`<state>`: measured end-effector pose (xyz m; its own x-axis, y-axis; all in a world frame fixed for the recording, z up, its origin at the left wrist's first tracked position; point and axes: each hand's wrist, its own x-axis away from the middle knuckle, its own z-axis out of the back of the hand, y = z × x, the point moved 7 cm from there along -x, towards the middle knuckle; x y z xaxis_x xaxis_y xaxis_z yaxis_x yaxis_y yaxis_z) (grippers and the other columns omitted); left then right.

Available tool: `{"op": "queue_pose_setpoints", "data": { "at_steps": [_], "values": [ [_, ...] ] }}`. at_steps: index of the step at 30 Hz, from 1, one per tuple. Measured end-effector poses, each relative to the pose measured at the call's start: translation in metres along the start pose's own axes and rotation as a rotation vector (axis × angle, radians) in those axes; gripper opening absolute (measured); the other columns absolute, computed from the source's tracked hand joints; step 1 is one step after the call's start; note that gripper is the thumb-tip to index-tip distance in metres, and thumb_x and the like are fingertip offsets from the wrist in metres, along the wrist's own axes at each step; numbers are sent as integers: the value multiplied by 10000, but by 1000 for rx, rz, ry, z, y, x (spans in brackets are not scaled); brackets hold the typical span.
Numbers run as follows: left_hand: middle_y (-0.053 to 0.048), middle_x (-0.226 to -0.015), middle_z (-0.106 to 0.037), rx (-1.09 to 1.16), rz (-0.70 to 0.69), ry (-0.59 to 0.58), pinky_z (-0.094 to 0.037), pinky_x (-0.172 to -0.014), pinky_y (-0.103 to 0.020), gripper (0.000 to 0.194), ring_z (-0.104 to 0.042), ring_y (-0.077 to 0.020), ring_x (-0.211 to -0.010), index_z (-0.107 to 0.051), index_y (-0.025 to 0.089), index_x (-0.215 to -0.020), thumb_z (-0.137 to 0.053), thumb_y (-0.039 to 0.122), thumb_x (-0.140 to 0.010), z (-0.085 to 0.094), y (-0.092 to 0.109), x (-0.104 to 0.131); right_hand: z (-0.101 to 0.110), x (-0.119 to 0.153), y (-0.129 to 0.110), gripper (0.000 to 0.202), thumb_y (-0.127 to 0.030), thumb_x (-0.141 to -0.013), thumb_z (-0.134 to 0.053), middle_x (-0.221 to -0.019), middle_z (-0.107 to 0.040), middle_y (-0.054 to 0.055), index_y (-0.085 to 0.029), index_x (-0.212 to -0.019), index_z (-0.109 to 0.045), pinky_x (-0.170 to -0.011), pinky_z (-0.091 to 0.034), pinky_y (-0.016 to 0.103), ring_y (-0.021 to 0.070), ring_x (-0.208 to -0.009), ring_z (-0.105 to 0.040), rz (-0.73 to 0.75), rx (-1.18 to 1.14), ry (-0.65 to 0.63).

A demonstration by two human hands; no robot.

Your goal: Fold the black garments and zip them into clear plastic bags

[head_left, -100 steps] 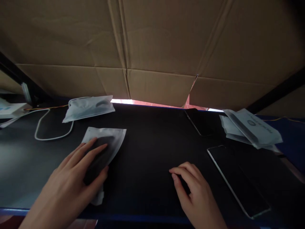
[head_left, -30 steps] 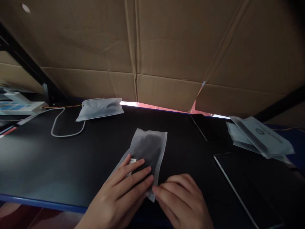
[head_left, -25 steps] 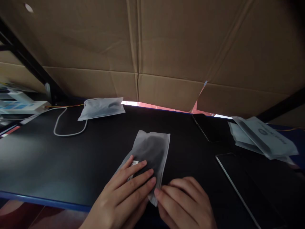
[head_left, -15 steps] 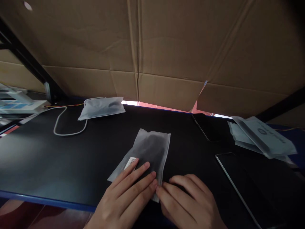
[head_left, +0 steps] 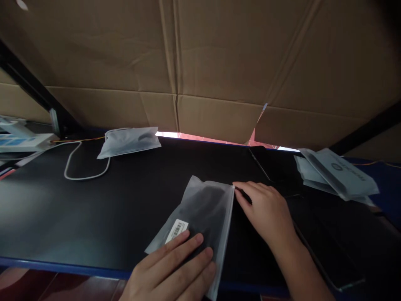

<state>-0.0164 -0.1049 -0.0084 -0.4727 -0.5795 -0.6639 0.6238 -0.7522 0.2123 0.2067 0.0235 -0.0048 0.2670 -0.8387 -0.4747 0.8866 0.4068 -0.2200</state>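
A frosted plastic zip bag (head_left: pixel 208 200) with something dark inside lies on the black tabletop in front of me. On its left part is a white barcode label (head_left: pixel 177 230). My left hand (head_left: pixel 175 267) rests flat over the bag's near part, fingers stretched out, partly covering the label's lower edge. At the bag's far right corner, my right hand (head_left: pixel 261 205) pinches the edge between thumb and fingertips. The bag's seam runs down its right side towards me.
Another filled frosted bag (head_left: pixel 130 142) lies at the back left beside a white cable (head_left: pixel 87 178). Several printed frosted bags (head_left: pixel 341 173) are stacked at the right. Two dark phone-like slabs lie there, one far (head_left: pixel 261 163) and one near (head_left: pixel 328 246). Cardboard (head_left: pixel 219 54) walls the back.
My right hand has moved from the bag's near right edge up to its far right corner. The bag and my left hand sit slightly nearer to me, and more of the label shows.
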Motion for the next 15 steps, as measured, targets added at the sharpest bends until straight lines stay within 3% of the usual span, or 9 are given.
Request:
{"op": "queue_pose_setpoints", "data": {
  "at_steps": [3, 6, 8, 10, 12, 15],
  "values": [
    [106, -1245, -848, 5, -19, 28, -426, -1315, -350, 321, -766, -148, -1250, -803, 290, -1240, -516, 179, -1148, 2, 1, -16, -1, 13, -5, 236, -190, -1026, -655, -1060, -814, 54, -214, -1256, -704, -780, -599, 387, 254, -924, -785, -97, -53, -17],
    [54, -1420, -783, -77, 2, -39, -339, -1362, -416, 272, -685, -205, -1392, -773, 284, -1318, -630, 257, -1088, -1, -8, -23, -1, 33, -21, 75, -233, -1027, -666, -956, -768, 6, -264, -1088, -695, -701, -622, 302, 194, -836, -768, -146, -180, -110],
    [-57, -1600, -655, -174, 41, -127, -393, -1321, -554, 501, -556, -331, -1540, -677, 235, -1485, -673, 494, -1057, -7, -17, -23, -6, 46, -32, 153, -244, -1023, -670, -1035, -761, -5, -314, -1153, -712, -751, -649, 290, 185, -901, -775, -197, -326, -217],
    [-162, -1696, -530, -244, 86, -225, -484, -1219, -664, 914, -471, -442, -1587, -540, 162, -1616, -665, 784, -958, -17, -25, -20, -11, 54, -42, 403, -244, -988, -695, -1242, -745, 9, -371, -1370, -677, -885, -676, 336, 210, -1076, -778, -240, -420, -278],
    [-204, -1715, -486, -251, 93, -304, -526, -1168, -684, 1178, -473, -465, -1579, -418, 122, -1687, -605, 939, -859, -26, -28, -17, -15, 57, -50, 685, -230, -912, -747, -1448, -682, 37, -396, -1554, -574, -1017, -665, 424, 271, -1269, -734, -252, -433, -296],
    [-185, -1729, -466, -216, 81, -344, -508, -1215, -629, 1239, -483, -415, -1583, -287, 149, -1750, -514, 978, -857, -31, -25, -18, -26, 53, -59, 850, -174, -830, -779, -1568, -630, 67, -376, -1618, -530, -1123, -611, 534, 347, -1413, -654, -247, -437, -317]
  ]
}}
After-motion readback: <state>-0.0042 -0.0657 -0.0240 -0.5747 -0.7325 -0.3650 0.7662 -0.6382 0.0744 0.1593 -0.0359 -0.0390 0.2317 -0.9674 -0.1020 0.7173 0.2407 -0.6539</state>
